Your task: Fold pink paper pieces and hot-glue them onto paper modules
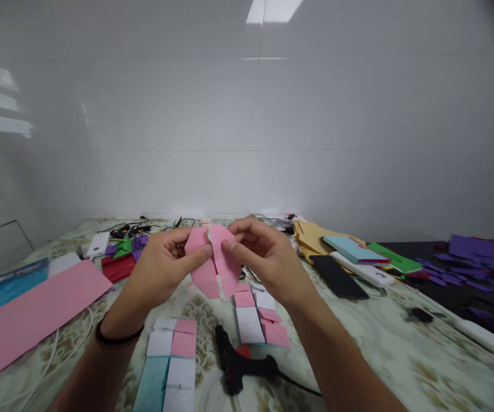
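Between my hands, raised above the table, is a folded piece of pink paper (206, 274) with cut corners and a slit down its middle. My left hand (163, 260) pinches its left half, thumb in front and fingers behind. The right half is pinched by my right hand (268, 254), its thumb near the slit. Below lies a black glue gun (240, 363) on its side. Folded pink, white and teal paper panels rest on either side of it: one at the left (182, 366), another at the right (247, 320).
A long pink paper strip (36, 320) lies at the left, near red paper pieces (118, 266). To the right are a black phone (337, 277), a white power strip (362, 269), stacked coloured paper (354, 250) and scattered purple pieces (478, 260). Cables cross the patterned tablecloth (358, 337).
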### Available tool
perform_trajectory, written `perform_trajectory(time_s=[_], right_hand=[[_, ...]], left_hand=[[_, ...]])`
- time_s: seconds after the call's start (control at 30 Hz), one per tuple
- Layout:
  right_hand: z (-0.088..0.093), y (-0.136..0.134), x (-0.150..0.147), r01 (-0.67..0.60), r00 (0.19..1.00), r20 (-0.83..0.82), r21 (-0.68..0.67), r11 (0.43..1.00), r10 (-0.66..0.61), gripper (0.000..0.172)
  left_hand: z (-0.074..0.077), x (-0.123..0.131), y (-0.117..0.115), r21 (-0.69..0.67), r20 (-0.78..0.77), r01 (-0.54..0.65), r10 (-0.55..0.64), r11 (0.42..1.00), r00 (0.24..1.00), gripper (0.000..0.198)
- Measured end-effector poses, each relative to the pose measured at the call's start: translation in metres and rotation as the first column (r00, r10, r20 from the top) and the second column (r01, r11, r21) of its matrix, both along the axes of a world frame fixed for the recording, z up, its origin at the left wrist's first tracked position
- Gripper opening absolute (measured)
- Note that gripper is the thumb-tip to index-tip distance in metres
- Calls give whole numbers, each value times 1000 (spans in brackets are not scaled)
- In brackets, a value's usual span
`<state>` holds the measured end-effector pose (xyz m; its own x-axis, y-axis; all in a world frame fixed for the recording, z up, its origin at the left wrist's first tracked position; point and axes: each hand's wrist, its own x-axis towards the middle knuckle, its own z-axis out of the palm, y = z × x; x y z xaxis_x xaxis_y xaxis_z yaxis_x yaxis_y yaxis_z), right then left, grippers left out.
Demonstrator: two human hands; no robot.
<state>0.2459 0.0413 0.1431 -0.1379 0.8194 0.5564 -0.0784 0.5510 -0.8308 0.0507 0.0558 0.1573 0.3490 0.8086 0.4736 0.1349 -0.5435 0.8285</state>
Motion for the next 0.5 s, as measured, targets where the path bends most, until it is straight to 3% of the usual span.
perform_trajectory(time_s=[0.17,0.5], right_hand=[[0,0,0,43,999,-20,15,999,-43,25],[0,-4,2,25,999,36,121,992,-29,9]], left_hand=[[2,0,-2,-14,8,60,-60,998,998,24],[2,1,-5,-15,64,45,-44,999,997,15]])
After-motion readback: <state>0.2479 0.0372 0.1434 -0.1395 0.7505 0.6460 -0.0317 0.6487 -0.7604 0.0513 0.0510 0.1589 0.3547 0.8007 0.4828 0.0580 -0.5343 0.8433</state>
